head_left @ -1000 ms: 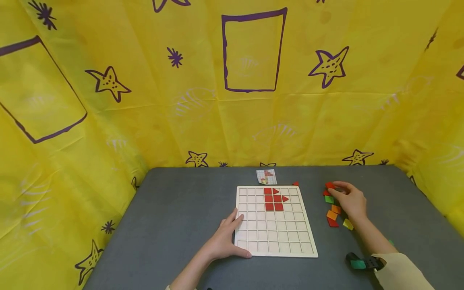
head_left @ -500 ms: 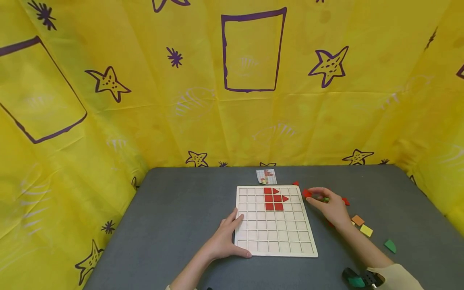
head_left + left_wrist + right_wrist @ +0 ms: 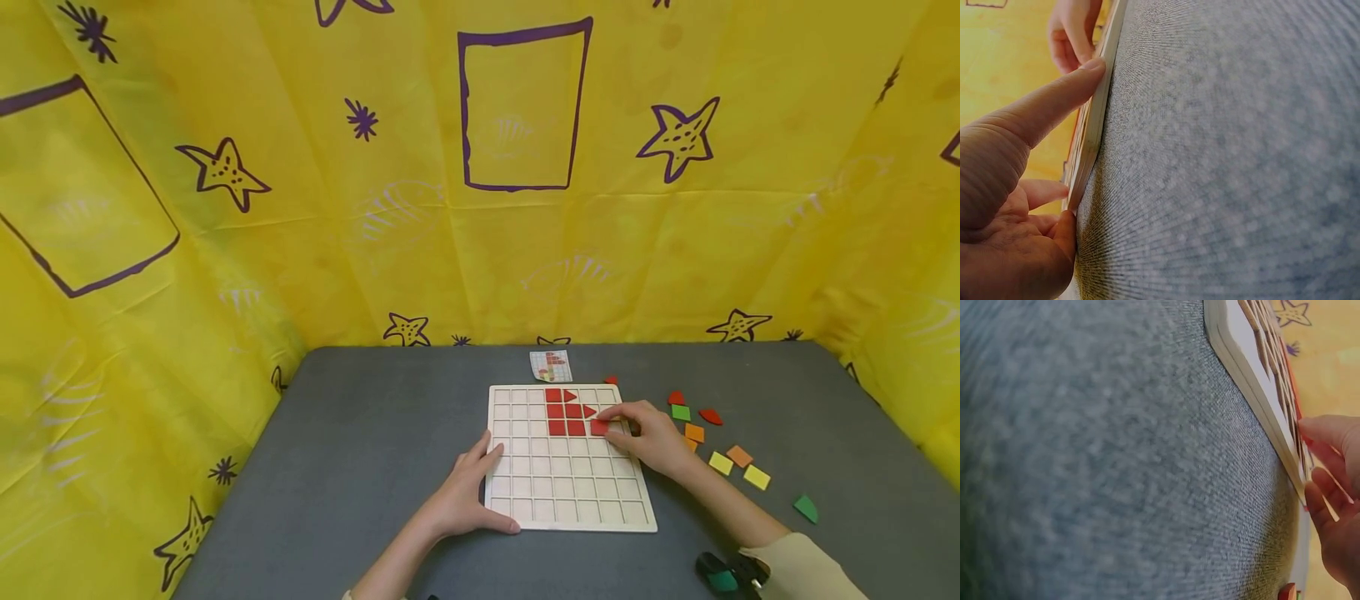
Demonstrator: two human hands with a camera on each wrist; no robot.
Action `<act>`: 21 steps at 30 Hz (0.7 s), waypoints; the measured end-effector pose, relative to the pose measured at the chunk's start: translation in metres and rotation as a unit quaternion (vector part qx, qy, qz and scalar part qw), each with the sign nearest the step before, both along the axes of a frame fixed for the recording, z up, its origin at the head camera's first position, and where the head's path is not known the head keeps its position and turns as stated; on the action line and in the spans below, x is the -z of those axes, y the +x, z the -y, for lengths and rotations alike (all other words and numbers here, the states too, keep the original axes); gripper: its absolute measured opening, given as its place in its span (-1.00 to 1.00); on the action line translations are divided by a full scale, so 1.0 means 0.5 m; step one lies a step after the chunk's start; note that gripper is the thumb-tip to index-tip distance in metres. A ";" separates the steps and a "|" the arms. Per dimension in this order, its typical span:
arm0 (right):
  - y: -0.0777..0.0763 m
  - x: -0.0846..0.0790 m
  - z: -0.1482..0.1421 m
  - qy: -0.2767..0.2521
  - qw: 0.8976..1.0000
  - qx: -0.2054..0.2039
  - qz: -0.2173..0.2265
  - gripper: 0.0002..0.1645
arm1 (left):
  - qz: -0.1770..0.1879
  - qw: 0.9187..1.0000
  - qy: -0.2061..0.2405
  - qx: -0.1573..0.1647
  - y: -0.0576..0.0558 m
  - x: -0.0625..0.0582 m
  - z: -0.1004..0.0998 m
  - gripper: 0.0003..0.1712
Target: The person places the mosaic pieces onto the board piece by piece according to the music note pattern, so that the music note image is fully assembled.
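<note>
A white grid board (image 3: 555, 487) lies on the grey table. My left hand (image 3: 467, 496) rests against its near left corner, thumb along the front edge and fingers spread at the left edge. Several red square tiles (image 3: 555, 411) and two red triangle tiles (image 3: 589, 412) sit in its upper cells. With thumb and index finger, my right hand (image 3: 651, 437) pinches a red square tile (image 3: 598, 427) over the cell at the right end of the third row. In the right wrist view, the fingertips of that hand (image 3: 1341, 462) are low at the board's surface.
Behind the board lies a small printed pattern card (image 3: 551, 366), with a red piece (image 3: 612, 380) near it. To the right are scattered green (image 3: 680, 412), orange (image 3: 739, 456), yellow (image 3: 757, 477) and red (image 3: 711, 416) pieces. A yellow patterned cloth (image 3: 450, 250) hangs behind the table.
My right hand has moved left from the loose pieces to the board, carrying the red square tile. Several loose pieces are uncovered. The left hand and board have stayed in place.
</note>
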State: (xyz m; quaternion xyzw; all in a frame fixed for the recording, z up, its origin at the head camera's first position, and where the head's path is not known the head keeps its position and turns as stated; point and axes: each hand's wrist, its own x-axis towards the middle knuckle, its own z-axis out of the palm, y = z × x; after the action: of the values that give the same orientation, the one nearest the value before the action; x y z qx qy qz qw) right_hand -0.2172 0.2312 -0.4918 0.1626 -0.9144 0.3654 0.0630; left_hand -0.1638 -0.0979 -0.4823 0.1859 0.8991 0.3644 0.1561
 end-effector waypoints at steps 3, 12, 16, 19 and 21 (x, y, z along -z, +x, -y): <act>-0.002 0.003 0.003 0.001 1.000 -0.012 -0.015 -0.69 | -0.002 1.000 0.001 0.000 0.001 0.000 0.001 0.31; 0.000 0.009 0.008 -0.002 1.000 -0.009 -0.014 -0.67 | 0.000 1.000 0.004 0.000 0.000 0.000 0.002 0.32; -0.004 0.007 0.005 -0.020 1.000 0.005 0.002 -0.69 | 0.002 1.000 0.003 -0.001 0.000 0.000 0.001 0.31; -0.012 0.005 0.001 -0.032 0.999 0.027 0.015 -0.70 | 0.002 1.000 0.002 -0.002 0.000 0.000 0.000 0.31; -0.019 0.003 -0.003 -0.041 0.998 0.040 0.017 -0.70 | 0.002 1.000 0.001 -0.003 0.000 0.000 0.001 0.31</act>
State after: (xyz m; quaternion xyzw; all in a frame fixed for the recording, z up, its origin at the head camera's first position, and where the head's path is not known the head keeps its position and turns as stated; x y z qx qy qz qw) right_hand -0.2268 0.2328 -0.4932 0.1172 -0.9054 0.4024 0.0680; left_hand -0.1637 -0.0982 -0.4823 0.1822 0.8988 0.3665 0.1569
